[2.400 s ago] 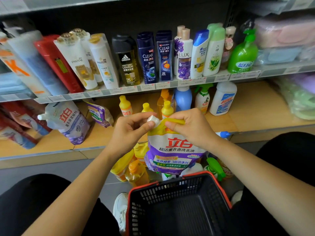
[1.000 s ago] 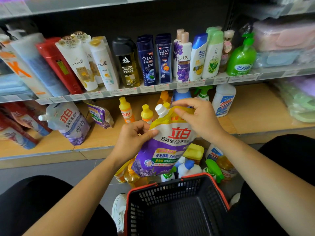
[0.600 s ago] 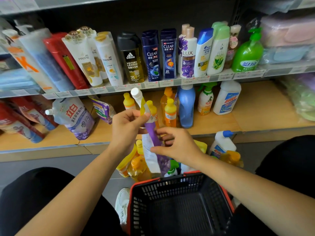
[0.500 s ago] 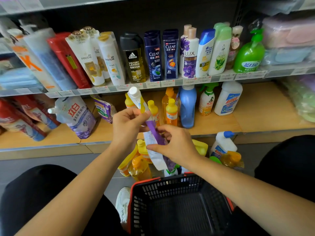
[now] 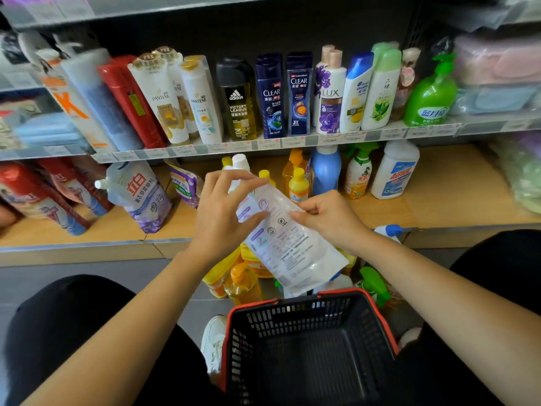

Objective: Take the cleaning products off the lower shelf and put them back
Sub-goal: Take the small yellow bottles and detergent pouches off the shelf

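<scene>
While both hands' fingers grip the refill pouch (image 5: 281,235), left hand (image 5: 222,212) hiding its neck, print blurred

PANTENE tubes (image 5: 164,98), adidas VICTORY LEAGUE bottle (image 5: 238,101), CLEAR bottles (image 5: 270,98), LUX bottle (image 5: 329,95)

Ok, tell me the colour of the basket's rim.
Red, on the black mesh basket; the head view shows it clearly.

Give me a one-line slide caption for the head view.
Both hands, left and right, hold a spouted refill pouch, printed back facing the camera, above a basket.
</scene>
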Demonstrator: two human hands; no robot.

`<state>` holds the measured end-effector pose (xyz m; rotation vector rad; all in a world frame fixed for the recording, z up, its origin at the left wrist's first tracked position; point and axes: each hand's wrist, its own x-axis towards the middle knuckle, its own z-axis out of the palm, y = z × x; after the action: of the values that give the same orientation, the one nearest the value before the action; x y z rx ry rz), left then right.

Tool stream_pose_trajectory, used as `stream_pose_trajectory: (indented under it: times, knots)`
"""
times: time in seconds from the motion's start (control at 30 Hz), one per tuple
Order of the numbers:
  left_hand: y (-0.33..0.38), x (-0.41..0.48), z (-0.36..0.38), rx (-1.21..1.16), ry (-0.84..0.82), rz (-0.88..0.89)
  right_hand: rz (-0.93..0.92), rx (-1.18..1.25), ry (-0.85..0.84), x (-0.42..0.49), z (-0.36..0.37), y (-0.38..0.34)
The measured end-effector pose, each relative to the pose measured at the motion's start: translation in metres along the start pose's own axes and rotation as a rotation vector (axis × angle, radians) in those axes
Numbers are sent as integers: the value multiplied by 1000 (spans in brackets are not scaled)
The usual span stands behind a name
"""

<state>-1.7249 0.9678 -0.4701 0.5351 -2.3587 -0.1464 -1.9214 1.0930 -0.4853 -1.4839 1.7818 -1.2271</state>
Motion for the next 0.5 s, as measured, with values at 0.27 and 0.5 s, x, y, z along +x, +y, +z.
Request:
stream_pose_trajectory:
  times: [0.27,0.5]
  knots:
    - [18,7,0,247,-16,306,-70,-125,-107,-2,-10,-5]
    - [1,4,-6,78,-19,147,13,-128,-275,-5,-31,1]
